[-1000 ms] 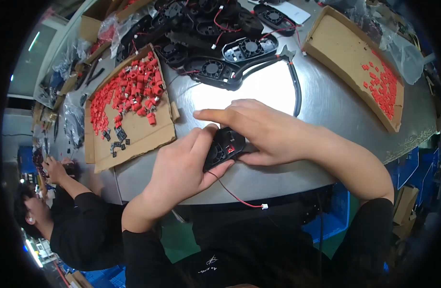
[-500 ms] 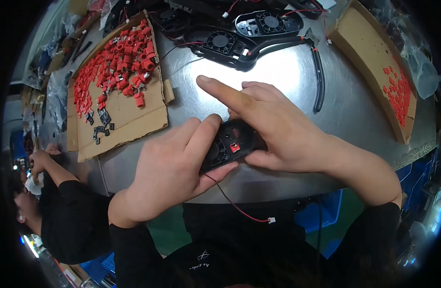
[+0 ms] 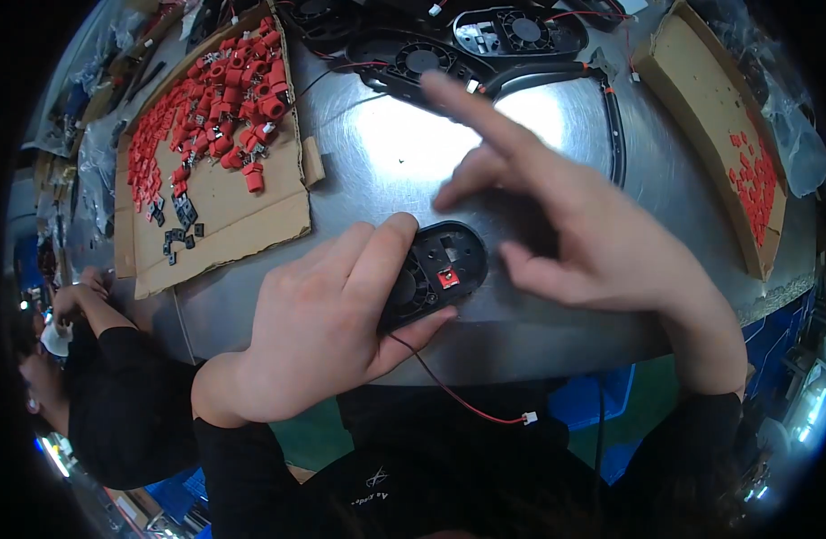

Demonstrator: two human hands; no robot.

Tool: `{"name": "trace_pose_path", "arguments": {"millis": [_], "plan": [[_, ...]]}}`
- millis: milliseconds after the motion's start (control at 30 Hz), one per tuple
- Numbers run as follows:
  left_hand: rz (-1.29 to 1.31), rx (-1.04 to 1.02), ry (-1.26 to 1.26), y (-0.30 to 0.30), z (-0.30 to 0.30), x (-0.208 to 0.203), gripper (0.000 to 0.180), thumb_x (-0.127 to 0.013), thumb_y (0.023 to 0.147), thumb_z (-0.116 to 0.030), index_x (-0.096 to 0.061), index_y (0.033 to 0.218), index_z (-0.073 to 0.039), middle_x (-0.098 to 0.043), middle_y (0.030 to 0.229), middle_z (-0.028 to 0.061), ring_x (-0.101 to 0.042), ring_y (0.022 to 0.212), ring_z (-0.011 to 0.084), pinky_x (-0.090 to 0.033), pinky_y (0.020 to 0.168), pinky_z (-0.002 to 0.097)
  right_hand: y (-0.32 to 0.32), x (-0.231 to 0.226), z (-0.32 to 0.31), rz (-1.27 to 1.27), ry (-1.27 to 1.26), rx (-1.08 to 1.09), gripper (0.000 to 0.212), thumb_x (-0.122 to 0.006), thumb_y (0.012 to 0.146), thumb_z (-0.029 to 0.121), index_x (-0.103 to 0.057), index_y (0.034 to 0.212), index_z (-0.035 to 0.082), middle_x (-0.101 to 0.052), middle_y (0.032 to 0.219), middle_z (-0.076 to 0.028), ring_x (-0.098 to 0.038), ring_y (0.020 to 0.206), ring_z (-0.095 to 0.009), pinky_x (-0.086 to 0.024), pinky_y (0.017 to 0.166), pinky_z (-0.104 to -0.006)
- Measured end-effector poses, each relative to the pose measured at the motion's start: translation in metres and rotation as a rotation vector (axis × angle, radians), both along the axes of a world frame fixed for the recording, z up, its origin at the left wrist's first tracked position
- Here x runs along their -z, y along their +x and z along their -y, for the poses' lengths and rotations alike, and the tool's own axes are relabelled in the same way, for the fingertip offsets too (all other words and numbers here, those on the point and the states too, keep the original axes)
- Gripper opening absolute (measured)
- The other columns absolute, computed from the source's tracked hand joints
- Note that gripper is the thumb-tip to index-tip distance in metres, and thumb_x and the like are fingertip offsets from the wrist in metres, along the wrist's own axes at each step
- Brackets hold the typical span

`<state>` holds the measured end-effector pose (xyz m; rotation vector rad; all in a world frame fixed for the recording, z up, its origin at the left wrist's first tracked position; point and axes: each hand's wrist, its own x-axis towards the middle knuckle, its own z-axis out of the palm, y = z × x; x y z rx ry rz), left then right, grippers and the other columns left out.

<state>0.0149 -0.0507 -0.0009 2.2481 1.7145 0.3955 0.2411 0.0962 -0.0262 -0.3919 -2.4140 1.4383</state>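
My left hand (image 3: 319, 310) grips a black oval plastic housing (image 3: 467, 256) with a small fan (image 3: 407, 292) built into it, partly covered by my fingers. A small red square piece (image 3: 448, 278) sits in the housing beside the fan. From the housing's lower edge a thin red and black cable (image 3: 462, 399) hangs down, ending in a white connector (image 3: 531, 419). My right hand (image 3: 579, 216) is apart from the housing, just to its right, with fingers spread and nothing visible in them.
At the left, a cardboard tray (image 3: 251, 225) holds red cylindrical parts (image 3: 238, 99), small red pieces and black pieces (image 3: 181, 235). Further back lie more fan housings (image 3: 521, 31) and black-handled pliers (image 3: 615, 126). Another cardboard tray (image 3: 692, 99) with red pieces stands right. A co-worker (image 3: 125, 386) is at far left.
My right hand has let go of the housing's right end and moved away to the right, its fingers spreading. My left hand still holds the housing, whose right end is now uncovered.
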Motion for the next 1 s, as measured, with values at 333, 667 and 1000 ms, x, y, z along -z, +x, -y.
{"name": "trace_pose_path", "arguments": {"millis": [333, 667, 1000], "plan": [[0.059, 0.001, -0.014, -0.001, 0.002, -0.002, 0.060, -0.082, 0.088, -0.041, -0.061, 0.132, -0.007, -0.059, 0.090, 0.0096, -0.065, 0.070, 0.0291, -0.052, 0.060, 0.0390, 0.012, -0.013, 0.000, -0.249, -1.016, 0.129, 0.036, -0.052, 0.104, 0.045, -0.047, 0.089, 0.012, -0.035, 0.059, 0.006, -0.035, 0.044, -0.003, -0.059, 0.109, -0.0484], [0.024, -0.008, -0.153, -0.002, -0.001, -0.008, 0.066, -0.087, 0.085, -0.031, -0.056, 0.138, -0.007, -0.068, 0.108, 0.0147, -0.073, 0.092, 0.0366, -0.058, 0.076, 0.0411, 0.008, -0.007, -0.002, -0.116, -1.051, -0.053, 0.048, -0.048, 0.103, 0.056, -0.046, 0.088, 0.010, -0.040, 0.060, 0.005, -0.039, 0.045, -0.004, -0.043, 0.062, -0.0167], [0.004, 0.000, -0.135, -0.004, -0.001, -0.007, 0.064, -0.084, 0.088, -0.036, -0.056, 0.138, -0.007, -0.069, 0.108, 0.0146, -0.074, 0.091, 0.0357, -0.059, 0.076, 0.0406, 0.006, -0.009, -0.002, -0.150, -1.180, -0.016, 0.044, -0.049, 0.106, 0.048, -0.047, 0.085, 0.010, -0.039, 0.061, 0.003, -0.035, 0.045, -0.005, -0.033, 0.048, -0.0188]]}}
